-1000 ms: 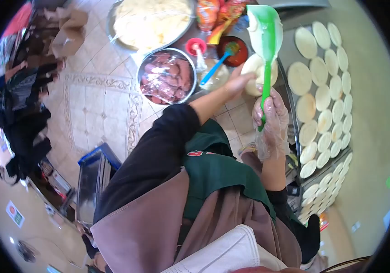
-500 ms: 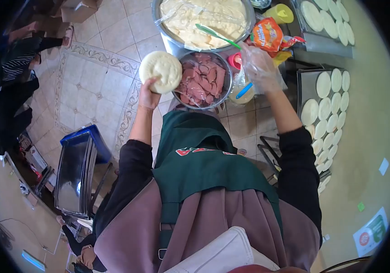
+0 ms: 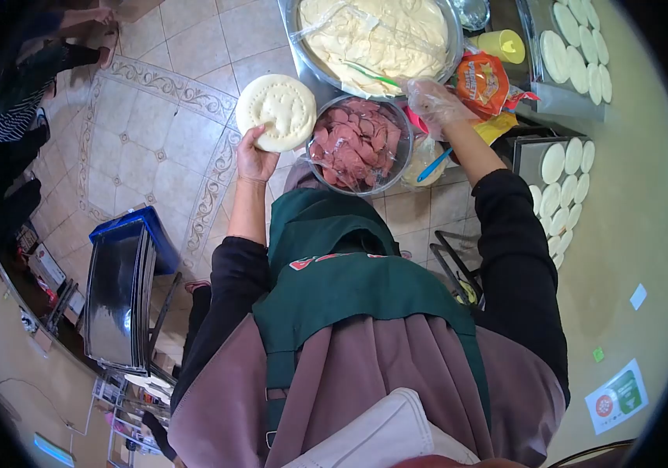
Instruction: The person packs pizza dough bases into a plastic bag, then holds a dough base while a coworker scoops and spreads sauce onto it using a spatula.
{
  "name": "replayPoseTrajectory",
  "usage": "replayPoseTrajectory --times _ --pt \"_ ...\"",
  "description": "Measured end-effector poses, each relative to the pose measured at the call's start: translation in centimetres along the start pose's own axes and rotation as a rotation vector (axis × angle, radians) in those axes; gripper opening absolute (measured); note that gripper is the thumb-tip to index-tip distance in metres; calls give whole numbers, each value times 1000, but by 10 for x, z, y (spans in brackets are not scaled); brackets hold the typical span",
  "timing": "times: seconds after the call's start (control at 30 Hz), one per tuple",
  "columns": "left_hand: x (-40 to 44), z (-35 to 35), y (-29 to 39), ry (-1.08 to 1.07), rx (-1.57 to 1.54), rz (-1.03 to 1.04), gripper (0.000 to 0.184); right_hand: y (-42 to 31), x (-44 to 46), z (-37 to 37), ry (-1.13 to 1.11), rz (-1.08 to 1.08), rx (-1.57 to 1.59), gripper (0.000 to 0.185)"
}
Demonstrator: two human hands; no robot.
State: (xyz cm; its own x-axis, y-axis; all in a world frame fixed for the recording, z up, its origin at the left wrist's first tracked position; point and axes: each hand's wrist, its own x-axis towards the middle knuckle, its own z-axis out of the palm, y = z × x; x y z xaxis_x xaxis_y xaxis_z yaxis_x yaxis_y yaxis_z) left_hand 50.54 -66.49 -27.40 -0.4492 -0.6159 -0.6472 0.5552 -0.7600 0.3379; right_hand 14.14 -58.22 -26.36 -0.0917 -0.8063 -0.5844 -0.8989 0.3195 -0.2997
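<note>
My bare left hand (image 3: 256,158) holds a round, pale, dimpled dough disc (image 3: 275,113) by its lower edge, thumb on top. In a clear plastic glove, my right hand (image 3: 435,105) is closed on the green spatula (image 3: 381,76), whose blade lies in the creamy mixture (image 3: 377,39) in a large metal bowl. Between my hands, a bowl of sliced pink meat (image 3: 357,144) stands partly covered by clear film. A blue-handled brush (image 3: 434,165) rests over a small container beneath my right wrist.
An orange packet (image 3: 482,82) and a yellow cup (image 3: 503,47) stand beyond my right hand. Trays of round dough discs (image 3: 564,187) line the right side. Stacked dark trays (image 3: 120,292) and a blue crate (image 3: 159,238) are at lower left. A person in dark clothing (image 3: 18,152) is at far left.
The dough disc has moved left with my left hand, away from the trays. My right hand has carried the spatula from near the disc to the large bowl, where its blade has sunk into the mixture.
</note>
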Motion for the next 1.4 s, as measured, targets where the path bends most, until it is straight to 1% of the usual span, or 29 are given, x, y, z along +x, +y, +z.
replayPoseTrajectory --times 0.03,0.1,0.13,0.2,0.23,0.3,0.33,0.4,0.43,0.5,0.53,0.6,0.7,0.73,0.8,0.9,0.97,1.03,1.1,1.23,1.33,1.4 --pt "1 0 2 -1 -2 -1 50 8 6 12 -1 1 -2 41" --pt "2 0 5 -36 -24 -4 51 19 11 28 81 -74 126 30" --pt "3 0 7 -37 -26 -4 51 23 12 31 81 -73 123 30" --pt "7 0 10 -42 -15 7 51 24 14 32 -2 -83 307 31" --pt "8 0 11 -43 -16 8 51 23 13 29 -2 -83 307 31" --pt "12 1 14 -56 2 27 52 20 3 18 -239 31 962 36" --pt "13 1 15 -56 1 26 52 10 -7 7 -239 33 962 36" --pt "14 3 19 -84 14 15 53 -7 -24 -11 -245 154 1416 39" --pt "15 3 19 -85 15 14 53 -5 -23 -11 -244 155 1417 39" --pt "16 5 22 -116 27 9 54 -2 -19 -13 -310 224 1381 43" --pt "17 5 22 -117 30 7 54 -3 -20 -14 -307 224 1383 43" --pt "18 8 24 -141 34 -4 54 -8 -23 -18 -308 298 1397 40" --pt "20 11 26 -175 25 -26 55 -29 -36 -36 -294 356 1380 41" --pt "21 13 26 -180 26 -26 55 -28 -36 -33 -289 355 1380 41" --pt "22 17 27 -198 38 -14 55 -26 -35 -19 -230 266 1481 39" --pt "24 21 28 -199 44 -19 55 -22 -36 -9 -191 236 1500 38" --pt "25 22 30 -208 45 -28 56 -16 -40 -6 -204 250 1482 39" --pt "26 26 31 -217 44 -39 56 -15 -48 -9 -214 265 1464 39" --pt "27 30 32 -257 -25 -61 55 -17 -58 -12 -197 220 1484 43" --pt "28 39 32 -289 -17 -66 56 -23 -77 -23 -190 187 1448 44" --pt "31 44 30 -310 5 -89 57 -22 -90 -25 -134 173 1506 43" --pt "34 46 28 -342 6 -130 58 -14 -93 -23 -117 230 1301 43"
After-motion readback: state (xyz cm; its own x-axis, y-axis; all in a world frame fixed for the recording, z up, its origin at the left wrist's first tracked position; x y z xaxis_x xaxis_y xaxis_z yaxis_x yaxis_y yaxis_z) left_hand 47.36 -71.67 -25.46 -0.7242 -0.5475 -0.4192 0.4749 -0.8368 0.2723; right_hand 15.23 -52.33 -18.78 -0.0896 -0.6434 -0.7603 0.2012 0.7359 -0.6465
